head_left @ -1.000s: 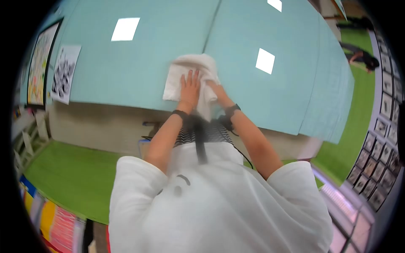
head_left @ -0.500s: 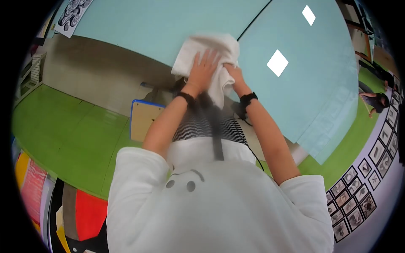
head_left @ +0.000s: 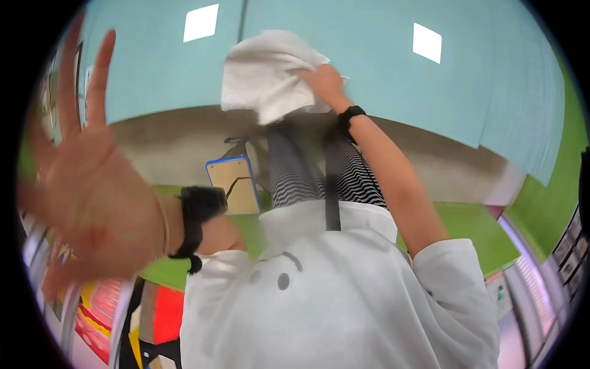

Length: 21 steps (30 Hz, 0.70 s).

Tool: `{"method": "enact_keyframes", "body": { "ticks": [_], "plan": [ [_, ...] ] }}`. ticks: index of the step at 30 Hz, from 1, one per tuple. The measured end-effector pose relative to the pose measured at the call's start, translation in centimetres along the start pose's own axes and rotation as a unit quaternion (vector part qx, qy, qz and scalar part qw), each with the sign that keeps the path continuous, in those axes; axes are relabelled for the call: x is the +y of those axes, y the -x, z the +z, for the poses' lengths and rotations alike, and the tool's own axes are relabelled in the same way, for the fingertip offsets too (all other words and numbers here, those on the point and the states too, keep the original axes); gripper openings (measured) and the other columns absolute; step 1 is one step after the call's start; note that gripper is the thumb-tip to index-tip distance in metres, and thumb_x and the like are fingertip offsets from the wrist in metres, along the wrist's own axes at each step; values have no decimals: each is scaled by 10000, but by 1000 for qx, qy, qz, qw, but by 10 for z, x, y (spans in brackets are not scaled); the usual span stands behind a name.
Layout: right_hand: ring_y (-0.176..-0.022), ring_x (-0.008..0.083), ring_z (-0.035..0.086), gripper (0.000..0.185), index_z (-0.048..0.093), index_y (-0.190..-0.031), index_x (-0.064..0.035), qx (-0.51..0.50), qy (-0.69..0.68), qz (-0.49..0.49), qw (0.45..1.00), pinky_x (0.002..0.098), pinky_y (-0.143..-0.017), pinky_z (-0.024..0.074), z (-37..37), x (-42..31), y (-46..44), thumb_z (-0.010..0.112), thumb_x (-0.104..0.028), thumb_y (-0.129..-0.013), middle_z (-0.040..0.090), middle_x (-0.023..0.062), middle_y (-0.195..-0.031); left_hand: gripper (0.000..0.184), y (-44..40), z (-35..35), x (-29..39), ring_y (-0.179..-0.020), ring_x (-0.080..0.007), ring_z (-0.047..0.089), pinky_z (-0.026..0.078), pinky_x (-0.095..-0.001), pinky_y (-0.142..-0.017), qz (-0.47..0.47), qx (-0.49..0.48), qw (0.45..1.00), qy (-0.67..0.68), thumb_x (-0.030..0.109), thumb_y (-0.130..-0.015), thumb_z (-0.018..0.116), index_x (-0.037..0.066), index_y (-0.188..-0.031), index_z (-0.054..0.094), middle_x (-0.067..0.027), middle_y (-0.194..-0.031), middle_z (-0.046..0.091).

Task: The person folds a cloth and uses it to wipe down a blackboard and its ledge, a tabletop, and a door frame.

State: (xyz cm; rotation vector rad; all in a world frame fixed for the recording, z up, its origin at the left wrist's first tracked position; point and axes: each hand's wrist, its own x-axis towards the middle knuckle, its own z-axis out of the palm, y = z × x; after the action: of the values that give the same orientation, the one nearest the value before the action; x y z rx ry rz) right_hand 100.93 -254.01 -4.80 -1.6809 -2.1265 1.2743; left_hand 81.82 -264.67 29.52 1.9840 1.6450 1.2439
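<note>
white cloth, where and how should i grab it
Probably pinch the white cloth by its near corner, from the wearer's side: that corner hangs past the table edge, leaving room for fingers above and below. The right hand grips the bunched right side.

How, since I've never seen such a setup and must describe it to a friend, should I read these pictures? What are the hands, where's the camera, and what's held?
There is no machine: these are a person's own bare hands. Every picture comes from one camera worn on the head, looking down past the white shirt.

The right hand grips a rumpled white cloth at the near edge of a pale blue surface. The left hand is raised close to the camera, open and holding nothing; its nearness makes it look huge. Bright white patches on the surface look like reflected lights.
</note>
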Motion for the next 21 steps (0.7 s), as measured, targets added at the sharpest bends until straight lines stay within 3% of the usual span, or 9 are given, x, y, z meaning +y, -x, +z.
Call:
{"method": "enact_keyframes", "body": {
  "ticks": [1,4,5,9,11,15,19,21],
  "plan": [
    [-867,403,661,466,715,-920,-4,5,-29,29,999,466,-754,512,-28,25,10,675,-444,-771,688,237,-904,487,-11,16,26,-1317,-317,423,300,-424,-1117,46,-58,997,16,293,-996,413,-34,-1350,480,-211,-1380,477],
    [-887,388,667,455,705,-1011,-13,159,-94,19,983,431,-775,513,-108,128,42,659,-415,-805,701,222,-920,519,-31,83,87,-1292,-343,442,322,-442,-1095,144,-182,971,53,334,-987,417,-36,-1347,480,-235,-1365,481],
    [-899,381,672,464,700,-1024,-7,175,-66,71,980,429,-784,511,-134,166,50,665,-413,-802,704,223,-932,530,-35,105,103,-1284,-352,448,329,-447,-1088,162,-206,963,64,347,-985,418,-36,-1346,479,-243,-1360,482],
    [-908,354,687,530,687,-1023,51,215,-34,217,952,431,-780,507,-219,299,91,677,-426,-793,707,235,-935,576,-53,165,157,-1252,-387,473,359,-470,-1058,206,-258,938,104,401,-974,423,-38,-1342,479,-275,-1340,487],
    [-928,400,669,606,682,-975,93,230,-55,238,942,452,-805,503,-255,344,107,686,-476,-767,689,280,-939,599,-66,183,175,-1236,-404,485,374,-482,-1043,211,-268,933,117,428,-968,425,-39,-1340,479,-292,-1330,489],
    [-943,415,666,658,677,-937,136,196,-205,293,913,447,-813,500,-275,372,114,702,-490,-738,682,308,-943,647,-88,198,190,-1204,-439,510,403,-505,-1013,187,-279,931,142,483,-957,429,-40,-1335,479,-324,-1310,494],
    [-876,380,683,633,680,-924,140,276,-137,259,915,417,-773,507,-262,370,110,705,-465,-741,690,288,-892,697,-104,203,182,-1171,-474,535,433,-528,-984,156,-271,937,157,537,-946,434,-42,-1331,479,-356,-1291,499],
    [-865,369,684,630,681,-922,137,246,-153,267,919,413,-771,508,-266,359,113,705,-467,-742,692,281,-898,722,-116,204,167,-1155,-492,547,447,-539,-969,113,-240,951,157,564,-941,436,-43,-1329,479,-372,-1281,501]
  ]
}}
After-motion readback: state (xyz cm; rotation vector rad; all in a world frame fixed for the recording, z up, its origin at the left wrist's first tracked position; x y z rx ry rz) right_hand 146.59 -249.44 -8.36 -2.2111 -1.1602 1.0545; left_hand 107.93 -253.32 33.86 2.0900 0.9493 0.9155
